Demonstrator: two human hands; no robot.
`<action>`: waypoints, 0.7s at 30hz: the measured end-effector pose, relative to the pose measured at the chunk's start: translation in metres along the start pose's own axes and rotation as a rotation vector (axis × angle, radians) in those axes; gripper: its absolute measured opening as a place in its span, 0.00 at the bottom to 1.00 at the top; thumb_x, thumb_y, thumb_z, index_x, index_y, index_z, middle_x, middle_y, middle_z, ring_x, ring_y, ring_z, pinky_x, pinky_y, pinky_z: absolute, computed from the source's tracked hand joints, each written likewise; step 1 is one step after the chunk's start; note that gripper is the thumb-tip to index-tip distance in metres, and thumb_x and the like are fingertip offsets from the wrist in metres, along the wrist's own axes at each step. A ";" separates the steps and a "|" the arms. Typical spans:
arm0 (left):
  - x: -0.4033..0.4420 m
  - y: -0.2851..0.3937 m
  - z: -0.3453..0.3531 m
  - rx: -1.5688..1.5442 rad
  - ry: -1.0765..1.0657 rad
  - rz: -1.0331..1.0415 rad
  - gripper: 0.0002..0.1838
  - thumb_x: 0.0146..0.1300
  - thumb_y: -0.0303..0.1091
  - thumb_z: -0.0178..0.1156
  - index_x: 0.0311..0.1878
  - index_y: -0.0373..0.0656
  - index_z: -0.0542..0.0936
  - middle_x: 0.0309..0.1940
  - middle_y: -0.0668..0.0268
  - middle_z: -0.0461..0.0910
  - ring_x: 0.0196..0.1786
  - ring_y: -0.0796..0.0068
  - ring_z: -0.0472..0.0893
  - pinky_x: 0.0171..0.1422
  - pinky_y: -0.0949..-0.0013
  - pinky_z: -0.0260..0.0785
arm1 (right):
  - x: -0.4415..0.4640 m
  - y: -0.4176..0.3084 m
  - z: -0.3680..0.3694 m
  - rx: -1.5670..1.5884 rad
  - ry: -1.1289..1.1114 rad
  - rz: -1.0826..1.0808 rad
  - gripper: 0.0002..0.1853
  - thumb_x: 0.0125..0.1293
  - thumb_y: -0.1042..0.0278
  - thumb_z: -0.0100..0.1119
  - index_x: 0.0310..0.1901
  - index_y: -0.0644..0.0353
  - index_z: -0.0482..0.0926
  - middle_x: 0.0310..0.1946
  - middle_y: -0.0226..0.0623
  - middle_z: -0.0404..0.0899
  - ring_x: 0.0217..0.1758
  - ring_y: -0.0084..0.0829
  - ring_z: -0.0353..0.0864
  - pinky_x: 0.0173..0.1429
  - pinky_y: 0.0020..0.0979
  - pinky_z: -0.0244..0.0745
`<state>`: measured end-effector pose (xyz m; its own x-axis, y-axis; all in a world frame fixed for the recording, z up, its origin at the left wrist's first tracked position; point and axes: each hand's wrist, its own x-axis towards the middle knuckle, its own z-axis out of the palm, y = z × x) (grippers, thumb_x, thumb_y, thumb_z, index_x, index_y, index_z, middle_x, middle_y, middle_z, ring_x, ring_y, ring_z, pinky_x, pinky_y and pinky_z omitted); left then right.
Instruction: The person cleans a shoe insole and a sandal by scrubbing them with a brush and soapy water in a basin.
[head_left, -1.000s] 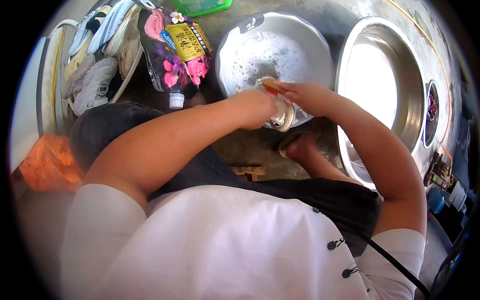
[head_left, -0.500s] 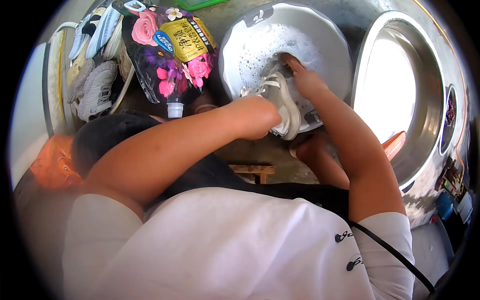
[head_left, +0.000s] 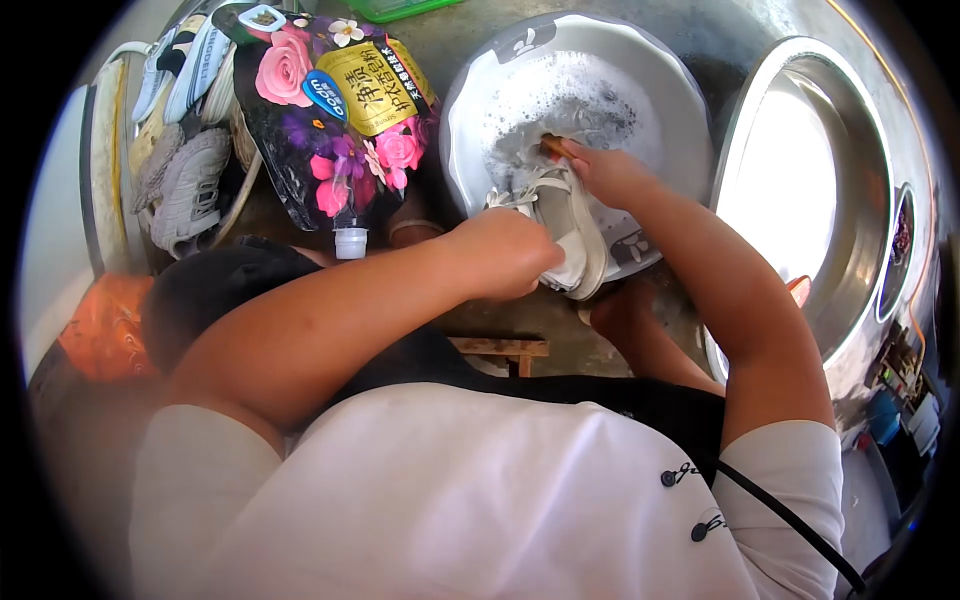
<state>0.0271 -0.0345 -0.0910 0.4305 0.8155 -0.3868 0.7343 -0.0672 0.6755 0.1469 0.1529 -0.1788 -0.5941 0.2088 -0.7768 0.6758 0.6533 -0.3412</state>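
My left hand (head_left: 510, 252) is closed on a white shoe (head_left: 578, 232), which it holds over the near rim of a pale basin (head_left: 462, 160). My right hand (head_left: 612, 176) grips a brush (head_left: 556, 147) with a wooden back, just above the shoe's far end. Part of the brush is hidden by my fingers. Soapy water (head_left: 570, 95) with foam and bubbles lies in the basin. The shoe's laces hang loosely on its upper, and my left fingers are partly out of sight behind it.
A flowered detergent bag (head_left: 375, 90) with a white cap stands left of the basin. Farther left, several shoes (head_left: 190, 185) sit in a container. A large metal tub (head_left: 870, 200) is on the right. Near my legs are a wooden stool (head_left: 500, 347) and an orange bag (head_left: 105, 328).
The brush was on the shoe, then lower in the foamy water, and is now lifted back beside the shoe. The view has shifted slightly. Both hands keep their hold.
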 end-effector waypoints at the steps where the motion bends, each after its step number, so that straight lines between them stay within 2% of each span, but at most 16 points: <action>1: 0.002 0.000 -0.006 0.006 -0.005 -0.036 0.07 0.50 0.31 0.64 0.32 0.42 0.82 0.32 0.56 0.82 0.39 0.52 0.84 0.43 0.52 0.76 | 0.014 -0.002 -0.004 -0.112 0.015 0.024 0.25 0.76 0.50 0.41 0.73 0.35 0.63 0.56 0.45 0.80 0.58 0.48 0.79 0.61 0.42 0.73; 2: 0.003 0.001 -0.008 0.005 -0.016 -0.064 0.10 0.50 0.33 0.67 0.35 0.42 0.81 0.34 0.58 0.82 0.41 0.52 0.83 0.44 0.51 0.76 | 0.020 0.000 -0.005 -0.104 0.015 0.028 0.25 0.76 0.50 0.41 0.73 0.35 0.63 0.56 0.45 0.80 0.58 0.48 0.79 0.61 0.42 0.73; 5: 0.001 -0.003 0.001 -0.009 -0.066 -0.048 0.10 0.50 0.33 0.67 0.35 0.42 0.81 0.34 0.58 0.82 0.41 0.52 0.83 0.44 0.52 0.76 | 0.005 0.010 -0.027 -0.062 0.039 -0.066 0.25 0.77 0.50 0.39 0.73 0.36 0.64 0.55 0.45 0.81 0.58 0.48 0.79 0.62 0.43 0.73; 7: -0.003 -0.006 0.001 -0.011 -0.091 -0.066 0.10 0.50 0.34 0.67 0.35 0.43 0.81 0.34 0.58 0.82 0.41 0.52 0.83 0.44 0.52 0.76 | -0.045 -0.012 -0.040 0.132 -0.230 -0.159 0.24 0.77 0.50 0.40 0.72 0.37 0.65 0.56 0.44 0.80 0.57 0.48 0.80 0.62 0.43 0.72; 8: -0.004 -0.006 0.001 0.001 -0.114 -0.065 0.10 0.50 0.34 0.67 0.35 0.43 0.81 0.34 0.57 0.82 0.41 0.52 0.83 0.45 0.52 0.76 | -0.056 -0.016 -0.036 0.137 -0.240 -0.162 0.24 0.77 0.50 0.40 0.72 0.37 0.65 0.56 0.44 0.80 0.57 0.48 0.80 0.62 0.43 0.72; 9: -0.006 -0.007 0.004 -0.031 -0.010 -0.029 0.07 0.49 0.31 0.63 0.32 0.42 0.85 0.30 0.55 0.84 0.37 0.51 0.84 0.42 0.51 0.76 | -0.064 -0.019 -0.034 0.105 -0.195 -0.122 0.24 0.76 0.49 0.40 0.72 0.36 0.65 0.55 0.45 0.81 0.56 0.49 0.80 0.62 0.43 0.72; 11: -0.004 -0.008 0.005 -0.019 -0.038 -0.021 0.07 0.49 0.31 0.63 0.32 0.42 0.85 0.30 0.55 0.84 0.37 0.51 0.84 0.42 0.51 0.76 | -0.064 -0.014 -0.023 0.077 -0.147 -0.064 0.24 0.76 0.48 0.40 0.71 0.35 0.66 0.55 0.46 0.81 0.56 0.50 0.80 0.62 0.44 0.72; 13: 0.003 -0.007 -0.002 0.010 -0.049 -0.018 0.07 0.48 0.31 0.63 0.31 0.42 0.85 0.30 0.55 0.84 0.37 0.51 0.84 0.42 0.51 0.76 | -0.025 0.004 0.004 0.038 0.042 -0.071 0.24 0.76 0.48 0.39 0.71 0.33 0.66 0.53 0.49 0.81 0.54 0.52 0.80 0.61 0.45 0.73; 16: 0.003 -0.003 -0.011 0.010 0.052 -0.036 0.07 0.48 0.30 0.63 0.31 0.41 0.85 0.30 0.54 0.84 0.37 0.50 0.84 0.42 0.51 0.76 | 0.019 -0.001 0.003 -0.118 0.056 -0.020 0.23 0.76 0.47 0.38 0.70 0.31 0.66 0.52 0.49 0.81 0.55 0.53 0.80 0.61 0.47 0.73; 18: 0.002 0.001 -0.009 0.038 -0.125 -0.083 0.09 0.49 0.32 0.66 0.34 0.42 0.81 0.32 0.58 0.83 0.39 0.51 0.84 0.43 0.52 0.76 | 0.021 -0.004 0.011 -0.039 0.082 -0.017 0.24 0.76 0.47 0.39 0.71 0.31 0.66 0.51 0.48 0.82 0.54 0.51 0.81 0.60 0.44 0.74; 20: -0.001 -0.003 -0.004 0.024 -0.110 -0.069 0.09 0.49 0.33 0.67 0.34 0.42 0.82 0.32 0.58 0.83 0.39 0.51 0.84 0.43 0.52 0.76 | 0.015 -0.002 0.006 0.029 0.120 -0.012 0.24 0.76 0.47 0.39 0.71 0.32 0.66 0.49 0.47 0.83 0.53 0.49 0.82 0.60 0.42 0.74; 21: -0.003 -0.004 0.000 0.006 -0.103 -0.054 0.09 0.49 0.33 0.67 0.34 0.43 0.82 0.31 0.58 0.83 0.39 0.51 0.84 0.43 0.52 0.76 | -0.008 -0.001 -0.007 0.154 0.007 -0.078 0.24 0.76 0.47 0.41 0.71 0.32 0.66 0.48 0.45 0.83 0.51 0.46 0.82 0.59 0.40 0.74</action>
<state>0.0228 -0.0366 -0.0927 0.4416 0.7549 -0.4849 0.7608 -0.0286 0.6484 0.1482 0.1558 -0.1681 -0.6501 0.1666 -0.7414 0.6858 0.5488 -0.4780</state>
